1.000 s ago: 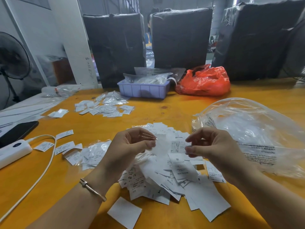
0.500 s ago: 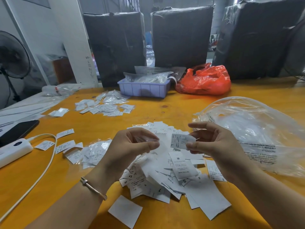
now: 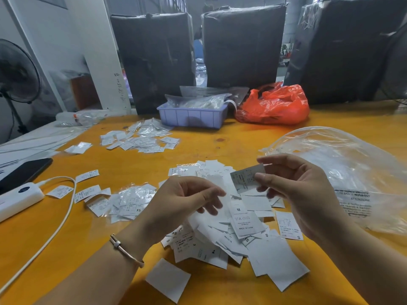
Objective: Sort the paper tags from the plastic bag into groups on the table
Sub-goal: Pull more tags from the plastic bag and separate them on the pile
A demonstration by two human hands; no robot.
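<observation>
A heap of white paper tags [image 3: 242,234] lies on the orange table [image 3: 242,139] right before me. My right hand [image 3: 301,194] is raised above the heap and pinches one printed tag [image 3: 246,177] between thumb and fingers. My left hand [image 3: 182,201] hovers over the heap's left side, its thumb and curled fingers closed on a white tag. The big clear plastic bag [image 3: 352,172] lies crumpled to the right. Sorted groups sit to the left [image 3: 136,201] and further back [image 3: 141,140], with a small one [image 3: 79,148] beyond.
A purple tray [image 3: 191,116] and a red plastic bag [image 3: 275,106] stand at the back. A white power bank [image 3: 19,198] with its cable and a black phone [image 3: 22,172] lie at the left edge. Single tags [image 3: 87,175] lie near the cable.
My right hand has lifted up and to the right, pulling one tag away from my left hand. The left hand stayed over the heap.
</observation>
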